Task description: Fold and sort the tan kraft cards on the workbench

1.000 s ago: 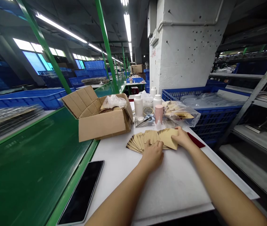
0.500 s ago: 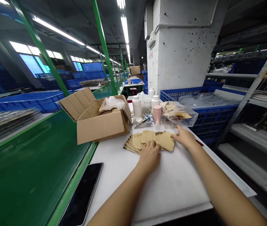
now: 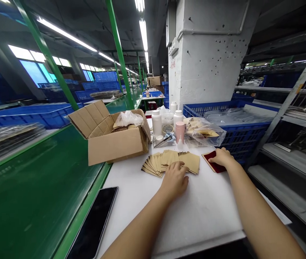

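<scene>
A fan of tan paper pieces (image 3: 156, 162), perhaps small envelopes, lies spread on the white table. My left hand (image 3: 174, 180) rests on the near edge of this fan, palm down, its fingers stretched out. To the right of the fan is a flat dark red piece (image 3: 217, 167) with a tan edge. My right hand (image 3: 223, 157) has its thumb on the red piece and its fingers bent over the far side, partly hiding it.
An open cardboard box (image 3: 117, 145) stands left of the fan. Behind are white bottles (image 3: 156, 124), a pink bottle (image 3: 180, 131) and a clear plastic bag (image 3: 205, 133). A phone (image 3: 95, 223) lies at the left edge by the green conveyor (image 3: 34, 190). Right stands a blue crate (image 3: 239, 135).
My right hand has left the right end of the fan and moved right onto the dark red piece, now more visible. My left hand has shifted slightly right, staying at the fan.
</scene>
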`<action>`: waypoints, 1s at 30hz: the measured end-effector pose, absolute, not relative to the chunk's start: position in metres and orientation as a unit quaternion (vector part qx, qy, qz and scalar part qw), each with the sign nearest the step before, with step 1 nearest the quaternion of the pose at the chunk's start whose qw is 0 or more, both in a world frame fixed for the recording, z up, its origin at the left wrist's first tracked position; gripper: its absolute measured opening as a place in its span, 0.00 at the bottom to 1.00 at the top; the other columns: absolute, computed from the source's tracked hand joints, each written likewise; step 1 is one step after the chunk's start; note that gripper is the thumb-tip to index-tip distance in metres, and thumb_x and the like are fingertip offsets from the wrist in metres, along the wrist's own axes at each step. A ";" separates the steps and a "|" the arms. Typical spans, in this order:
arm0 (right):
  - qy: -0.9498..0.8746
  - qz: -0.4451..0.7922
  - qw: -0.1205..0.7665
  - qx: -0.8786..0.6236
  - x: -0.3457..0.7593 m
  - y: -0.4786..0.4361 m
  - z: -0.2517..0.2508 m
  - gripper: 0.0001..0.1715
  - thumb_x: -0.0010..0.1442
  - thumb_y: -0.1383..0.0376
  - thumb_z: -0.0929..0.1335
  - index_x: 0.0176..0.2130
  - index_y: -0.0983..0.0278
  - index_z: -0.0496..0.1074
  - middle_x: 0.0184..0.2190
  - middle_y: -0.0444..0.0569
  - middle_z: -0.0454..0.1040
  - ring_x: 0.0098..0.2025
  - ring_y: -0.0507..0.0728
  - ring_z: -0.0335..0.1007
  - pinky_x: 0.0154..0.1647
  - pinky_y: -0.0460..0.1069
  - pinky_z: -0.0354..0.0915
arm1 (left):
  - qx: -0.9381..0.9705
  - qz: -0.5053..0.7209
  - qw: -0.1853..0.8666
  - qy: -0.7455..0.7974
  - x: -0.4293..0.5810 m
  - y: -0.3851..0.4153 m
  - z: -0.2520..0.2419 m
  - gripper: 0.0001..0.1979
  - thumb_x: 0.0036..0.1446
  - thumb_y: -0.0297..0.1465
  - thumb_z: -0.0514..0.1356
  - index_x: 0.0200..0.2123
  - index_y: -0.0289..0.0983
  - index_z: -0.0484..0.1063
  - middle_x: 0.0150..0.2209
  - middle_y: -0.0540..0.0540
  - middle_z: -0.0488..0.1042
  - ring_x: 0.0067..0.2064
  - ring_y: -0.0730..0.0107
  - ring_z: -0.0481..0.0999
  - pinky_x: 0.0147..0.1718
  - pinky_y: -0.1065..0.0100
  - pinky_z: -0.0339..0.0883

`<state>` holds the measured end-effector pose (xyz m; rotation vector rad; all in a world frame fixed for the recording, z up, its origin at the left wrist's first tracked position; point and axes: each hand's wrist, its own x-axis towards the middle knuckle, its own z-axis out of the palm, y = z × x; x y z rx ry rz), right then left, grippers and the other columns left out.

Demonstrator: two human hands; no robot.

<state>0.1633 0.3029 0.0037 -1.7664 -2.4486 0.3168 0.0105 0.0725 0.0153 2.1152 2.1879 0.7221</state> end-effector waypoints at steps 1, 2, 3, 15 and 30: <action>-0.806 0.101 0.073 -0.578 0.163 0.304 0.005 0.25 0.45 0.57 0.68 0.42 0.67 0.68 0.49 0.62 0.64 0.51 0.68 0.62 0.44 0.58 0.62 | 0.675 0.244 0.009 0.697 0.011 0.072 0.016 0.15 0.54 0.28 0.52 0.46 0.41 0.67 0.53 0.43 0.63 0.55 0.56 0.61 0.52 0.53 0.57; -0.807 0.105 0.098 -0.573 0.163 0.304 0.006 0.21 0.47 0.61 0.67 0.42 0.66 0.68 0.47 0.61 0.66 0.49 0.66 0.64 0.43 0.56 0.62 | 0.672 0.260 0.012 0.693 0.011 0.072 0.017 0.15 0.54 0.28 0.52 0.46 0.41 0.67 0.53 0.43 0.64 0.54 0.56 0.62 0.52 0.53 0.58; -0.805 0.119 0.131 -0.566 0.163 0.304 0.009 0.17 0.49 0.64 0.65 0.40 0.65 0.68 0.43 0.59 0.69 0.46 0.64 0.66 0.41 0.54 0.62 | 0.668 0.283 0.017 0.688 0.011 0.072 0.017 0.15 0.54 0.28 0.52 0.46 0.41 0.67 0.52 0.43 0.65 0.54 0.57 0.63 0.52 0.54 0.58; -0.727 0.389 0.397 -0.404 0.122 0.269 0.007 0.10 0.45 0.66 0.57 0.27 0.62 0.64 0.15 0.43 0.63 0.18 0.52 0.59 0.23 0.47 0.58 | 0.519 0.541 0.192 0.633 0.005 0.082 0.012 0.13 0.59 0.34 0.51 0.45 0.37 0.66 0.44 0.42 0.71 0.45 0.65 0.71 0.43 0.64 0.67; -0.912 0.249 0.098 -0.310 0.175 0.238 0.066 0.06 0.46 0.65 0.65 0.29 0.62 0.68 0.27 0.45 0.71 0.29 0.52 0.65 0.29 0.47 0.58 | 0.854 0.199 0.151 0.456 0.047 0.073 0.002 0.23 0.56 0.37 0.55 0.55 0.44 0.61 0.60 0.47 0.61 0.60 0.58 0.59 0.58 0.54 0.52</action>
